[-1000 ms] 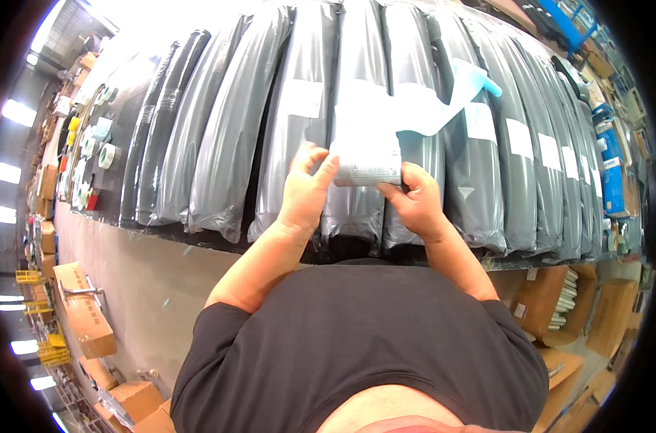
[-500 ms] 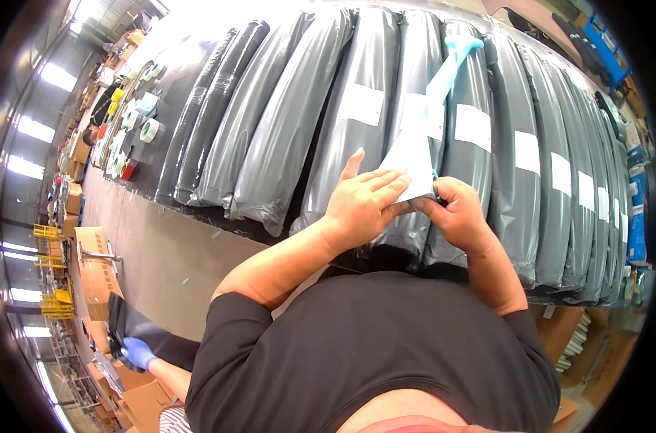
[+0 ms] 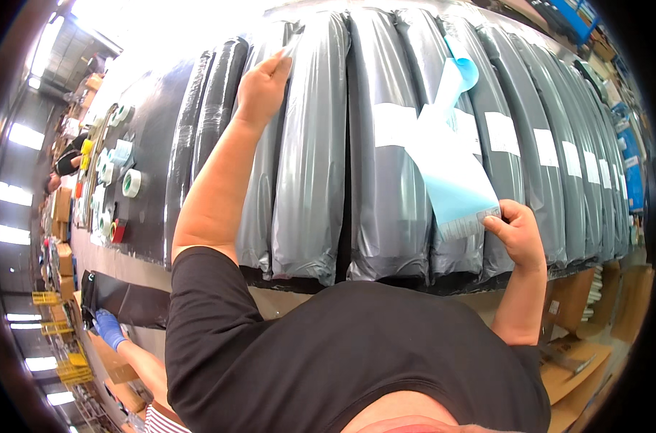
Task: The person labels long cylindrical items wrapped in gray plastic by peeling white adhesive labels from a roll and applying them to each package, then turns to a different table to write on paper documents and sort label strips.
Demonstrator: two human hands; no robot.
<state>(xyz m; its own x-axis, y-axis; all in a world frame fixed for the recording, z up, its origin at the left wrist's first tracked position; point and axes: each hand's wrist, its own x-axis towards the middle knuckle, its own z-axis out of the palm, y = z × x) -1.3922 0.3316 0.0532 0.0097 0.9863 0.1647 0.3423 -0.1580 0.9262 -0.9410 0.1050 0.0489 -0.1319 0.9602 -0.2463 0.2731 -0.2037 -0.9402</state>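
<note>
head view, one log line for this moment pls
left hand: on top end of grey bag | right hand: holds blue label strip | bags in row on table

Blue label strip (image 3: 454, 173) across upright grey bags (image 3: 385, 144)

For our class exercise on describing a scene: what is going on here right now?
A person stands at a table of grey mailer bags laid side by side. The left hand touches the far end of one bag; the right hand pinches a strip of blue label backing. Tape rolls lie to the left.
</note>
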